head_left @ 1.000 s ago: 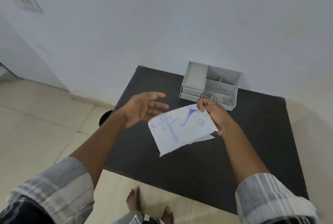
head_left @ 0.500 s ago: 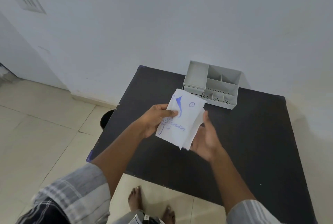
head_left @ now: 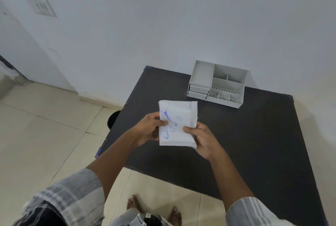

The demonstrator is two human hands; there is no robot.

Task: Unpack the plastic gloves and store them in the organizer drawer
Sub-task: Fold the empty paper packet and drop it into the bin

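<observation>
Left hand (head_left: pixel 147 129) and right hand (head_left: pixel 201 138) both gripping white glove packet (head_left: pixel 179 116) above black table (head_left: pixel 254 143), grey organizer (head_left: pixel 217 83) at far edge

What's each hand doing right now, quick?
Left hand: closed on the left edge of the glove packet.
Right hand: closed on the packet's right edge, held above the table.

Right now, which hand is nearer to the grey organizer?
Right. The right hand grips the glove packet on the side toward the organizer; the left hand holds the packet's far side.
</observation>
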